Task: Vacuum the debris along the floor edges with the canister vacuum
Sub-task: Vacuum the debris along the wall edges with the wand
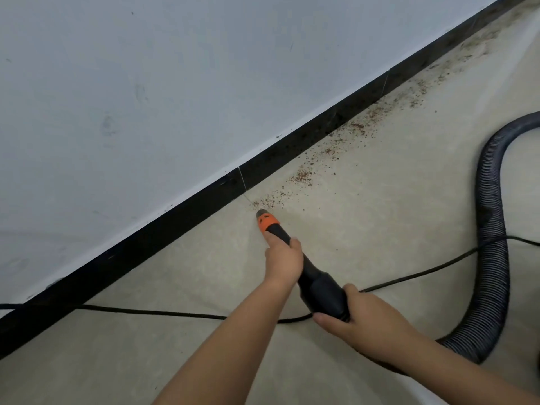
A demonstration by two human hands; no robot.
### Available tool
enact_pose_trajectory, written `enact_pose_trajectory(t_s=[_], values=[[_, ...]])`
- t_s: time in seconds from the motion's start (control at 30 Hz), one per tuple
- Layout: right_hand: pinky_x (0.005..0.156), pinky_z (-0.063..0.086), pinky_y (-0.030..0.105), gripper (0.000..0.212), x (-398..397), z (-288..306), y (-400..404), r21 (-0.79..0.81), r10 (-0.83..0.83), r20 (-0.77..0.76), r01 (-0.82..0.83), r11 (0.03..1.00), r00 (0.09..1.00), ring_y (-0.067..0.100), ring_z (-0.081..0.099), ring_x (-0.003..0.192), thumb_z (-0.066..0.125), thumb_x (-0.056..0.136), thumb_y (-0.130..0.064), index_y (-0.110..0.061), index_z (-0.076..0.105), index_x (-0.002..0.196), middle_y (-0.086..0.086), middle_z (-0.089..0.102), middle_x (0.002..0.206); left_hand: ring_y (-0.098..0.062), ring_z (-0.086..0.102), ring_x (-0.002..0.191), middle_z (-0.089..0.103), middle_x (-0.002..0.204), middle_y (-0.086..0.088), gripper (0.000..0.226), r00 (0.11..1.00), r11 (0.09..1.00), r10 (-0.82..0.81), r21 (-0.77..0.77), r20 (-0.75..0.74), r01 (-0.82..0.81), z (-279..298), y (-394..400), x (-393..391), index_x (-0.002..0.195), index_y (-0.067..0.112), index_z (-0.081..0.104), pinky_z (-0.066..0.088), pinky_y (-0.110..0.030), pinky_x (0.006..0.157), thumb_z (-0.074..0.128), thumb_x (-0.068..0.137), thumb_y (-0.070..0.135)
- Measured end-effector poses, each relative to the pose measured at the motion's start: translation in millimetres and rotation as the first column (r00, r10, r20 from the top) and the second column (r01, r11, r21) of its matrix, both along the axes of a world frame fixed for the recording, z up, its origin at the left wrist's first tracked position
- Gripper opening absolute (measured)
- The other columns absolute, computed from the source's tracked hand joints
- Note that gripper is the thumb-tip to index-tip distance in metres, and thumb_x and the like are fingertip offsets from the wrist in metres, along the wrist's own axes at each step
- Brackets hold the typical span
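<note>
Right now your left hand [282, 258] grips the slim black vacuum nozzle with the orange collar [270, 223] near its front, fingers curled round it, while your right hand [355, 318] holds the thicker black cuff [321, 290] behind it. The nozzle tip sits on the pale grey floor [365, 214], just beside the black skirting board [175, 220], at the near end of the reddish-brown crumbly debris [330, 150] strung along that edge. The ribbed dark hose [493, 229] loops to your right, crossed by a thin black cable [423, 273]
</note>
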State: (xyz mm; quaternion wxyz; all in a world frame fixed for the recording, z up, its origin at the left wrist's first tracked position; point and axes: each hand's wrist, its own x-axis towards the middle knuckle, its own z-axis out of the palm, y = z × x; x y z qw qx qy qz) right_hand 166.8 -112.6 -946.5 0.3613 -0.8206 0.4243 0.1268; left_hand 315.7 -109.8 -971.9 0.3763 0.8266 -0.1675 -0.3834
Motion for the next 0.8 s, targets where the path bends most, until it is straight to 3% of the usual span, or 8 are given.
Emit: enact_pose_trajectory(t_s=[0.2,0.33,0.57,0.8], values=[[0.054,0.035,0.022,0.048,48.8,-3.6,-7.7,0.075,-0.02,0.092,0.013,0.997,0.996,0.013,0.05,0.077,0.05,0.082,-0.064,-0.02,0.038,0.095,-0.008,0.046,0.08,-0.033,0.053,0.109,0.051,0.12,-0.019,0.056,0.996,0.995,0.085,0.04,0.036,-0.087,7.3,-10.9,48.8,0.147,0.011,0.011,0.045,-0.041,0.096,0.036,0.098,0.024],[0.052,0.034,0.02,0.049,53.7,-4.0,-10.5,0.095,-0.022,0.108,0.011,0.995,0.994,0.014,0.05,0.078,0.05,0.082,-0.064,-0.019,0.036,0.096,-0.006,0.046,0.082,-0.027,0.05,0.097,0.046,0.105,-0.01,0.054,0.996,0.995,0.086,0.053,0.004,-0.086,11.5,-13.5,53.7,0.146,0.011,0.012,0.047,-0.043,0.092,0.035,0.099,0.023],[0.049,0.031,0.02,0.049,22.7,-0.5,-7.1,0.067,-0.036,0.079,0.03,0.997,0.996,0.014,0.047,0.071,0.047,0.083,-0.065,-0.019,0.033,0.093,-0.01,0.038,0.071,-0.03,0.051,0.108,0.047,0.121,-0.013,0.054,1.0,0.997,-0.015,0.07,0.008,0.015,18.7,-17.8,20.0,0.147,0.014,0.011,0.044,-0.045,0.099,0.035,0.1,0.024],[0.049,0.032,0.019,0.048,-17.4,14.6,-9.3,0.026,-0.07,0.003,0.07,0.997,0.998,0.003,0.044,0.061,0.045,0.082,-0.068,-0.021,0.035,0.09,-0.01,0.045,0.073,-0.032,0.049,0.114,0.046,0.13,-0.016,0.054,0.995,0.994,-0.094,0.045,-0.028,0.095,14.1,-25.3,-14.2,0.147,0.012,0.011,0.043,-0.046,0.1,0.034,0.1,0.024]])
